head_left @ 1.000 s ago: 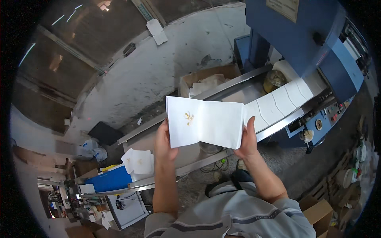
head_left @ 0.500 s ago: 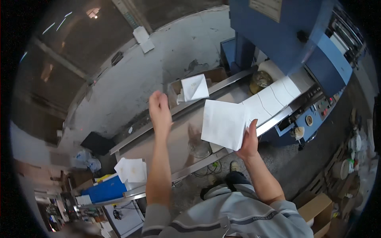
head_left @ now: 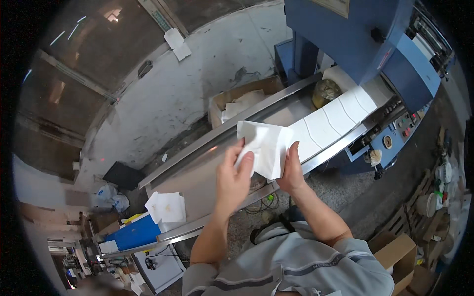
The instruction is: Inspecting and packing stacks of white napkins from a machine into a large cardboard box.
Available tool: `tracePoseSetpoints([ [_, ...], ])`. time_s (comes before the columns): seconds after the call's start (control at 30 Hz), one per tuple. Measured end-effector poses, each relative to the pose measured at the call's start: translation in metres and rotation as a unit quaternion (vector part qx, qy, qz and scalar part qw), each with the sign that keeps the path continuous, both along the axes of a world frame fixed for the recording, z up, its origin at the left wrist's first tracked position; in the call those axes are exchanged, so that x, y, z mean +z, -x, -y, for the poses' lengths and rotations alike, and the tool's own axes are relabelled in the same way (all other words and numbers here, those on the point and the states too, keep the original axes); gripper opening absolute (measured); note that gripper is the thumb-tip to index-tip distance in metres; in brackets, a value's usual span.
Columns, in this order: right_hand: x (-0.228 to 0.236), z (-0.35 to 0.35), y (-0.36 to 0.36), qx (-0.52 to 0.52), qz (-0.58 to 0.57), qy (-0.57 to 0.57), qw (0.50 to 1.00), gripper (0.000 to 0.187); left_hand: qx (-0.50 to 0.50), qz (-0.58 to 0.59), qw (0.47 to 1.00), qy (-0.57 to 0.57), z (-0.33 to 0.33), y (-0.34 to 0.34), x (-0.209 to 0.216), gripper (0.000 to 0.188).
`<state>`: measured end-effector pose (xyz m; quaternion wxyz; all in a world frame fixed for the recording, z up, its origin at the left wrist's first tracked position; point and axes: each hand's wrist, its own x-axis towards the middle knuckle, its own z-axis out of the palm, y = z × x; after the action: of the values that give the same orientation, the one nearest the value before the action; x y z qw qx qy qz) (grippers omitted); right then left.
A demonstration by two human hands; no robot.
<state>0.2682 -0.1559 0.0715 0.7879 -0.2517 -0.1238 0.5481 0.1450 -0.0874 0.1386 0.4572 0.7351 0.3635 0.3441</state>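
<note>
Extending leftward from right grip point(head_left: 292, 176): paper point(head_left: 270, 148)

White paper sheets point(head_left: 271, 150), blue machine point(head_left: 343, 37)

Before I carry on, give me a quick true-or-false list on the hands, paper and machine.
The left hand and right hand both hold the paper bundle. True.
A row of white paper reaches the blue machine. True.
The left hand touches the blue machine. False: it is on the paper bundle.
The cardboard box behind the conveyor is empty. False: it holds white sheets.
A paper pile lies left of both hands. True.
</note>
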Motion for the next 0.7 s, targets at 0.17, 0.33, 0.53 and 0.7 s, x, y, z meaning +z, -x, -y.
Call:
tracePoseSetpoints([
  [0.17, -0.003, -0.002, -0.008, -0.026, -0.042, 0.042, 0.998, 0.085, 0.0, 0.169, 0.971, 0.166, -0.025, 0.022, 0.014, 0.014],
  [0.33, 0.001, 0.007, -0.021, -0.003, -0.065, 0.02, 0.998, 0.089, -0.021, 0.256, 0.93, 0.263, -0.052, 0.048, 0.006, 0.024],
  [0.53, 0.001, 0.018, -0.037, 0.004, -0.088, -0.035, 0.995, 0.093, 0.028, 0.305, 0.906, 0.293, -0.085, 0.051, 0.003, 0.039],
  [0.7, 0.011, 0.025, -0.043, 0.012, -0.076, -0.048, 0.996, 0.092, 0.072, 0.233, 0.938, 0.246, -0.161, 0.02, 0.009, 0.043],
])
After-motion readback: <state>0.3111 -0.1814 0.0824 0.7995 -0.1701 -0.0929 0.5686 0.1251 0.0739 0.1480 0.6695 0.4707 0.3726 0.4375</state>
